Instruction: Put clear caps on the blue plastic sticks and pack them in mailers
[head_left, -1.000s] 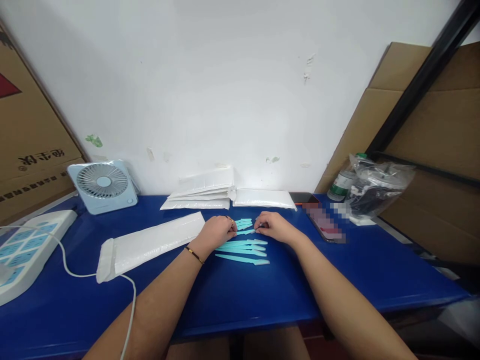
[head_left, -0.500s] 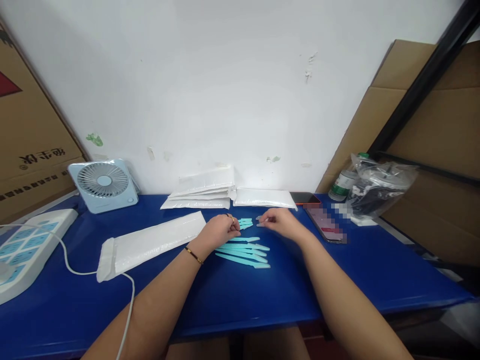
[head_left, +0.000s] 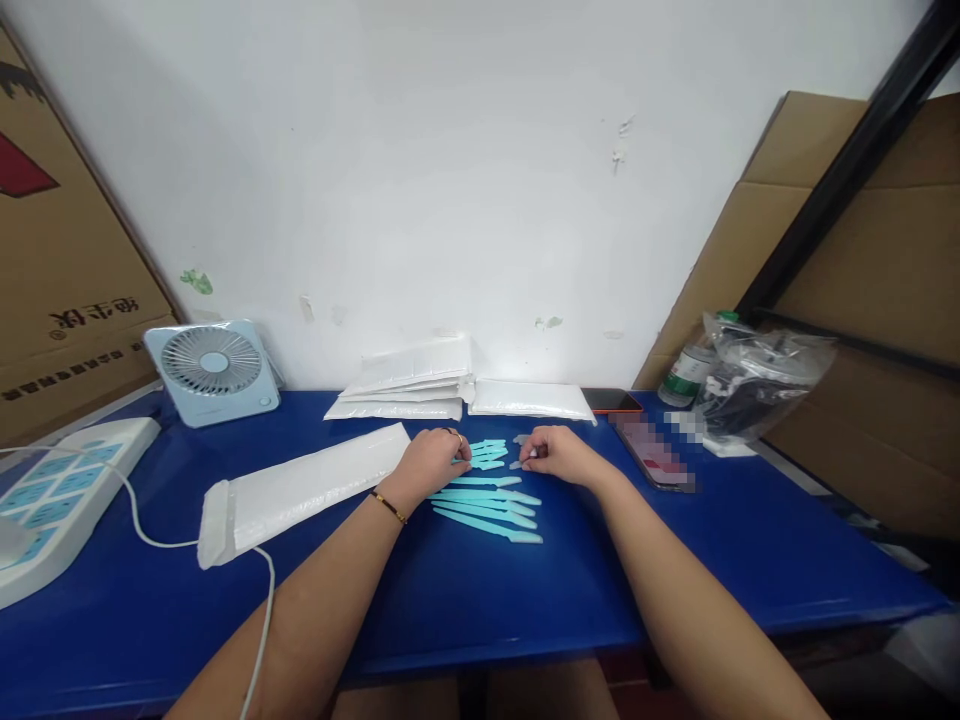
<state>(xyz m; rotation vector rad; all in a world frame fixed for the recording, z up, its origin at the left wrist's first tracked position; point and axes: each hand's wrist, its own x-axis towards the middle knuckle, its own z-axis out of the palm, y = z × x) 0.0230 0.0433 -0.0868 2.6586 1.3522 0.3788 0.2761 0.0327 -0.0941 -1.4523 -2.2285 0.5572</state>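
Left hand [head_left: 426, 462]: curled on the tabletop [head_left: 480, 600], fingertips touching the small teal pieces [head_left: 486, 453].
Right hand [head_left: 559, 455]: fingers pressed together, pinching a small pale cap [head_left: 516, 464].
Teal razors [head_left: 487, 505]: lying in a row on the tabletop, just in front of both hands.
White mailer [head_left: 300, 488]: flat, left of the left hand.
Phone [head_left: 651, 450]: right of the right hand.
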